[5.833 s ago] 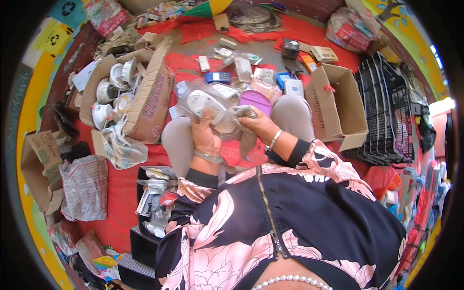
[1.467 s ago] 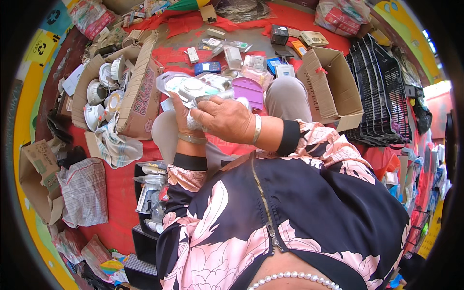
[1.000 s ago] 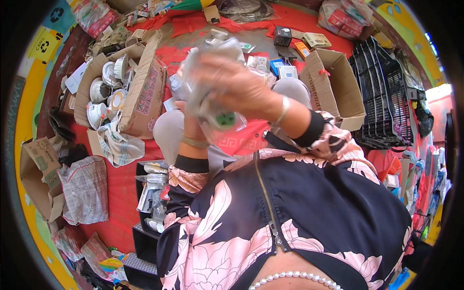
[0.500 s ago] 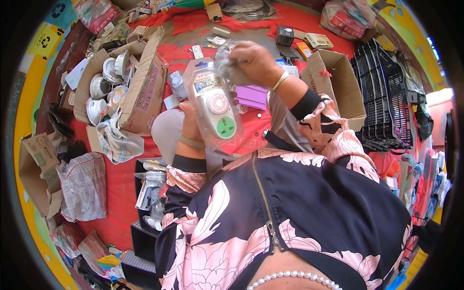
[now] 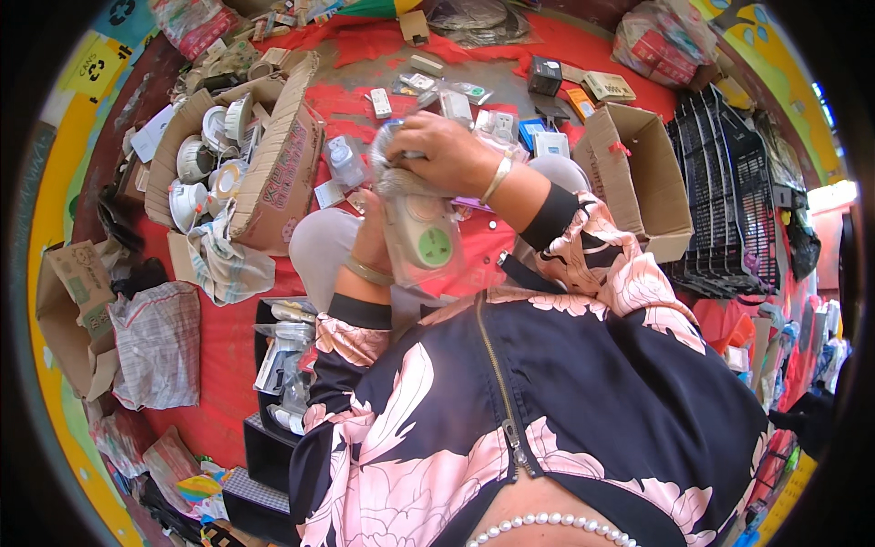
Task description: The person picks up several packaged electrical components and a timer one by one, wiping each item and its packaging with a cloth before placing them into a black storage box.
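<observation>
Pale device (image 5: 421, 239) – green round button, clear wrap crumpled on top

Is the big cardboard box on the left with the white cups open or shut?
Open. The cardboard box has its flaps spread outward, and white cups show inside from above.

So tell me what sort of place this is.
Probably a flea-market or street stall on the ground: a red cloth strewn with small boxed goods, an open carton of white fittings, and stacked black crates.
</observation>
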Demonstrator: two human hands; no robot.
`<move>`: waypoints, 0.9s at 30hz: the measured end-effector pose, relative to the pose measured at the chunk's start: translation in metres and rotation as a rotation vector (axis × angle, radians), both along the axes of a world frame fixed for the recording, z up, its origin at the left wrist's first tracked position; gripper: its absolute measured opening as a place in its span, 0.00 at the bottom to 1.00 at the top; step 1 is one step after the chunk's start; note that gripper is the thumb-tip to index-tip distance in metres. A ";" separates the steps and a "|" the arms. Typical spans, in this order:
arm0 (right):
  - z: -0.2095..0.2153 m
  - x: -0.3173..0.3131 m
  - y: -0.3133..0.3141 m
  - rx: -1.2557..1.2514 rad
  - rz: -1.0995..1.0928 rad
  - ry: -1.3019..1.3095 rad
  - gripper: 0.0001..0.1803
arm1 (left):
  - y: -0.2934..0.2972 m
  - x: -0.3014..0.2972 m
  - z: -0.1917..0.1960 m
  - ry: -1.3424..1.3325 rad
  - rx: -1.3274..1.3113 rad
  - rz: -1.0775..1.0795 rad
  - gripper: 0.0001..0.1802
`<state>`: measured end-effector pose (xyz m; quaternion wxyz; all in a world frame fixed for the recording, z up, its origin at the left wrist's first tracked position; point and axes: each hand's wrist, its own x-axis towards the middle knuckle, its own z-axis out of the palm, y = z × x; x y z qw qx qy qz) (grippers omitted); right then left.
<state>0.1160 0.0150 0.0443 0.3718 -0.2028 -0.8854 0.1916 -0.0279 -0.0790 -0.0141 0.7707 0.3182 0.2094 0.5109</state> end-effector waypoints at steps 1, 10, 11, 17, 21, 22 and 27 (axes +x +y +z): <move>-0.004 0.005 0.004 -0.021 -0.009 -0.016 0.07 | 0.004 0.000 -0.003 0.029 0.010 -0.049 0.50; -0.040 0.025 0.013 -0.066 0.023 -0.009 0.04 | 0.014 -0.004 -0.038 -0.029 -0.049 0.007 0.37; -0.046 0.025 0.014 -0.062 0.013 -0.007 0.04 | 0.017 -0.005 -0.040 -0.023 -0.055 0.003 0.36; -0.074 0.028 0.019 -0.073 -0.080 0.101 0.02 | 0.021 -0.012 -0.039 -0.053 -0.084 0.103 0.39; -0.097 0.059 0.035 -0.438 -0.292 -0.043 0.05 | 0.026 -0.015 0.004 -0.138 -0.028 0.309 0.54; -0.090 0.060 0.039 -0.542 -0.285 0.107 0.06 | 0.026 -0.018 0.015 -0.167 -0.005 0.373 0.54; -0.097 0.077 0.059 -1.233 -0.214 0.409 0.09 | 0.013 -0.032 0.025 -0.238 0.007 0.643 0.52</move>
